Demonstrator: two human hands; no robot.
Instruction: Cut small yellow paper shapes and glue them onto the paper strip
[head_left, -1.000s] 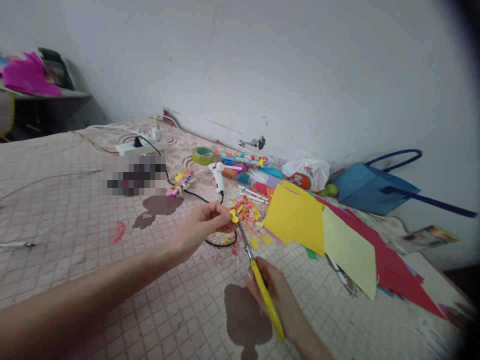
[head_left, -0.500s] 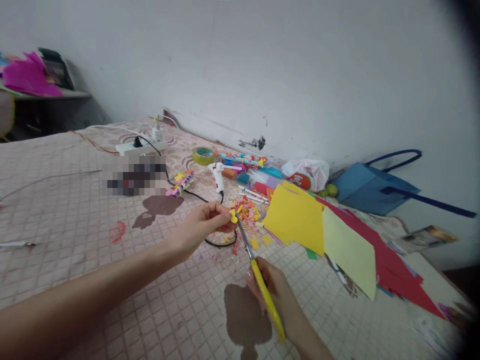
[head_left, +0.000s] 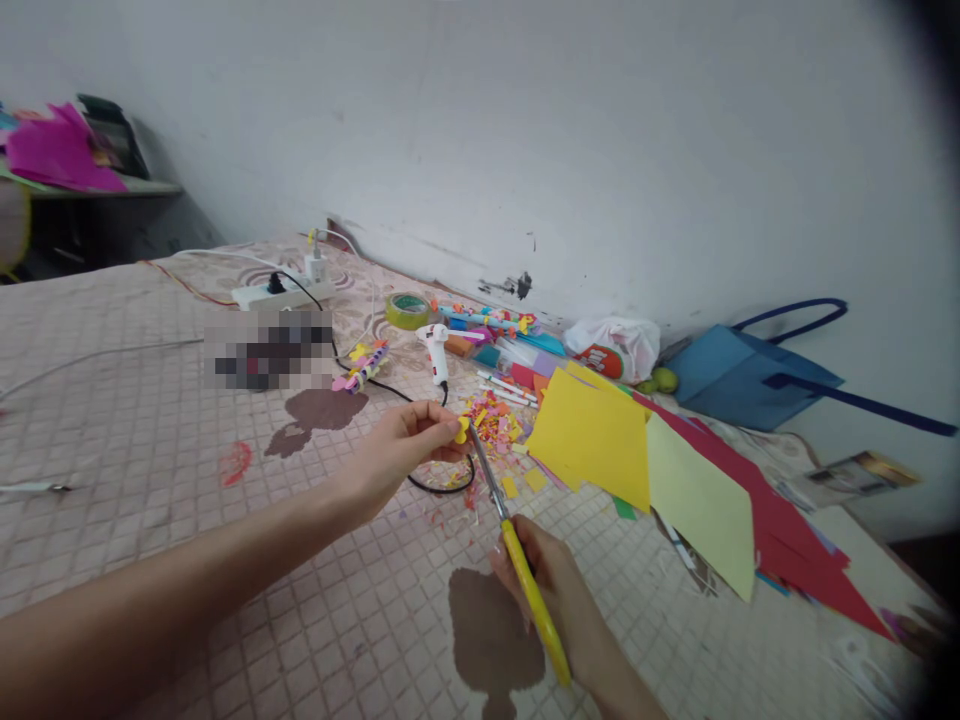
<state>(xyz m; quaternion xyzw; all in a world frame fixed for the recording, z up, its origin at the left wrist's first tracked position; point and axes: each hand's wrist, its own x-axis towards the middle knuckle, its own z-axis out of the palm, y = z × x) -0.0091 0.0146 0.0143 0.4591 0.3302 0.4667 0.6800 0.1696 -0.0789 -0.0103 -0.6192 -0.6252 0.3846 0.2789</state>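
My left hand (head_left: 420,433) pinches a small yellow paper piece (head_left: 463,430) with a rounded outline between thumb and fingers. Wrapped round the yellow handle of a pair of scissors (head_left: 534,600) is my right hand (head_left: 551,575). The metal blades point up and left, and their tips meet the edge of the yellow piece. Just behind lies a heap of small paper scraps (head_left: 495,425) in pink, yellow and orange. A white glue gun (head_left: 436,355) stands beyond my left hand, its black cord looping under that hand.
Yellow sheets (head_left: 592,435), a pale sheet (head_left: 697,500) and red sheets (head_left: 780,540) spread to the right. Behind are a tape roll (head_left: 407,310), a plastic bag (head_left: 615,348) and a blue bag (head_left: 750,375). A power strip (head_left: 281,293) with cords lies at the back left.
The yellow piece and the fingers of my left hand have shifted very slightly left and turned a little. The scissor tips have followed; the rest looks the same.
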